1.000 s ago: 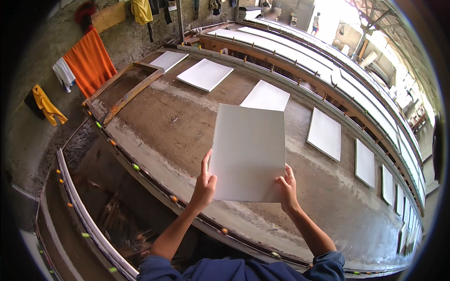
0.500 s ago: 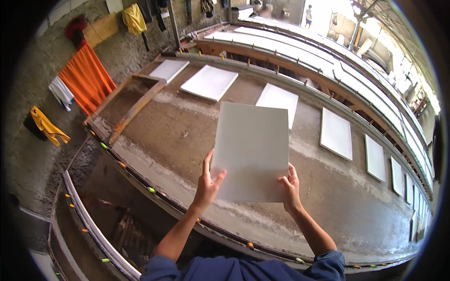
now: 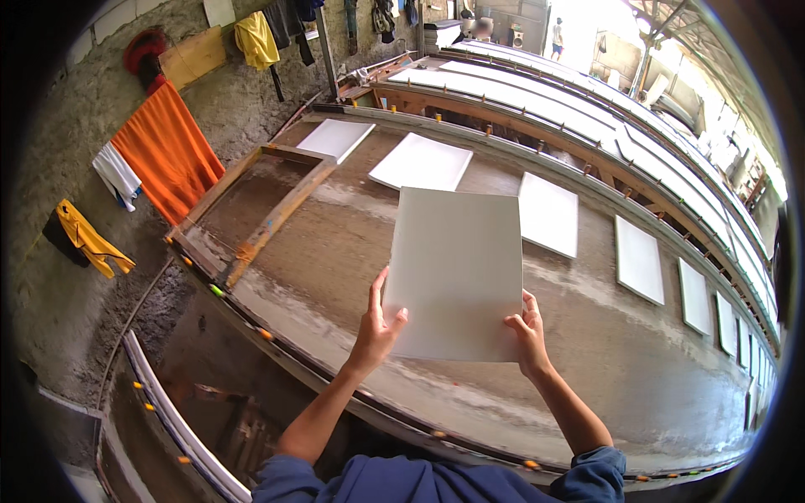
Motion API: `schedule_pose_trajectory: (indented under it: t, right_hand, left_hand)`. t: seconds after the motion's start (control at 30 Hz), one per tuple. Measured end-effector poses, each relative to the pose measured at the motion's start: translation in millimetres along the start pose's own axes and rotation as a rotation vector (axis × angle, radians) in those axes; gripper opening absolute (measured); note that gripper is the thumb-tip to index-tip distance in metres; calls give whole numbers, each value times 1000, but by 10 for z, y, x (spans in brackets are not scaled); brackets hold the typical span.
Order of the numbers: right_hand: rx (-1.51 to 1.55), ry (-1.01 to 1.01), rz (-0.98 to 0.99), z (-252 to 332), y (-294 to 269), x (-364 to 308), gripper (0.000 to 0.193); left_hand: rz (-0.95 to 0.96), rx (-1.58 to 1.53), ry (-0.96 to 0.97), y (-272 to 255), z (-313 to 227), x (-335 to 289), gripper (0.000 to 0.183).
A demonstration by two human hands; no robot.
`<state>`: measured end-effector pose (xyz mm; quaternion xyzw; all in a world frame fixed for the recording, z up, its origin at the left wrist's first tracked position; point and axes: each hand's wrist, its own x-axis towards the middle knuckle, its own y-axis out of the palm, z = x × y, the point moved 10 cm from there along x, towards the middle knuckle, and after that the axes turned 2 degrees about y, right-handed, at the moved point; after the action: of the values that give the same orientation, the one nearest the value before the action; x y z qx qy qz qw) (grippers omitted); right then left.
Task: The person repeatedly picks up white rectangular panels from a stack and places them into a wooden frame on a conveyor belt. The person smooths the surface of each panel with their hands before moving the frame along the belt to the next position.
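Note:
A plain off-white rectangular sheet point(image 3: 457, 272) is held upright in front of me, above the long table. I cannot tell whether it is a single sheet or a stack. My left hand point(image 3: 376, 333) grips its lower left edge, thumb on the near face and fingers behind. On the lower right edge, my right hand point(image 3: 530, 337) holds it the same way. Past it, similar white sheets lie spaced along the table's far side, among them one at the left point(image 3: 422, 162), one just right of the held sheet point(image 3: 549, 214) and another farther right point(image 3: 639, 260).
The long brown table point(image 3: 335, 243) has orange and green clips along its near edge. A wooden frame point(image 3: 281, 210) lies at its left end. Beyond stand more long tables with white sheets point(image 3: 511, 92). An orange cloth point(image 3: 172, 151) hangs on the left wall. A person point(image 3: 558, 38) stands far back.
My view has shifted left, so the table, frame and lying sheets appear farther right. Both hands keep their grip on the off-white sheet, which stays in front of me.

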<state>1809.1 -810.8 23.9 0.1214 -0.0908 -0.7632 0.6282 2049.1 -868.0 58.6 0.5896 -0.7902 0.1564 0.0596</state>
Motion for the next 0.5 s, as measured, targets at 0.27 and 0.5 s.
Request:
schedule_pose_trajectory:
  t: [0.27,0.5]
  right_hand:
    - [43,134,36,-438,1512,447,55]
    - [74,-23,-12,-304,2276,995,61]
  left_hand:
    - [0,56,66,-1720,367,344,59]
    - [-200,-47,57,-2577,768,744,29]
